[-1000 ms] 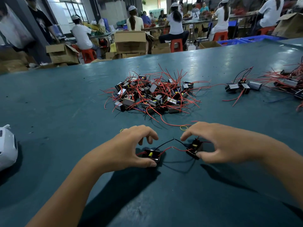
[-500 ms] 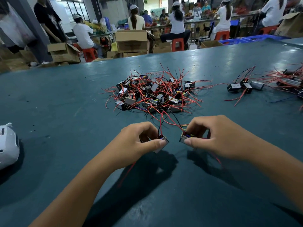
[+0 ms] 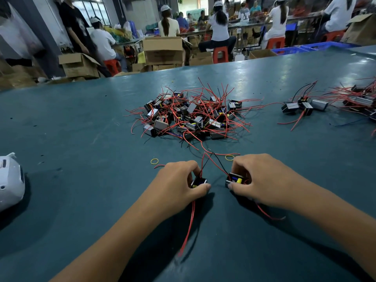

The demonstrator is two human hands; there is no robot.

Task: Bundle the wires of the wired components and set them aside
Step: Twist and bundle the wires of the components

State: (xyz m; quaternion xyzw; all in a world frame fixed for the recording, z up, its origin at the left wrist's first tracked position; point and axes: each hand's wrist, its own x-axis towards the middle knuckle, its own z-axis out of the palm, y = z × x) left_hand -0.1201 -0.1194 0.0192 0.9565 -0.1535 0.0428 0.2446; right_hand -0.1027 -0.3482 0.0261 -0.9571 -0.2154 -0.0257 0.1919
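My left hand [image 3: 179, 184] grips a small black wired component [image 3: 199, 182] between thumb and fingers, just above the green table [image 3: 81, 139]. My right hand [image 3: 262, 180] grips a second component [image 3: 234, 180] the same way, a short gap to the right. Red and black wires from both cross between my hands, and red wires trail back under each wrist. A loose pile of wired components [image 3: 189, 117] lies beyond my hands. Two yellow rubber bands [image 3: 154, 161] [image 3: 229, 157] lie on the table near my fingers.
A small bundled group of components [image 3: 303, 107] sits at the right, with more red-wired parts [image 3: 362, 100] at the far right edge. A white object [image 3: 10, 180] lies at the left edge. Cardboard boxes and seated people fill the background.
Both hands have lifted their components off the table, turned them and drawn them slightly toward me. The wires now point forward and cross between my hands.
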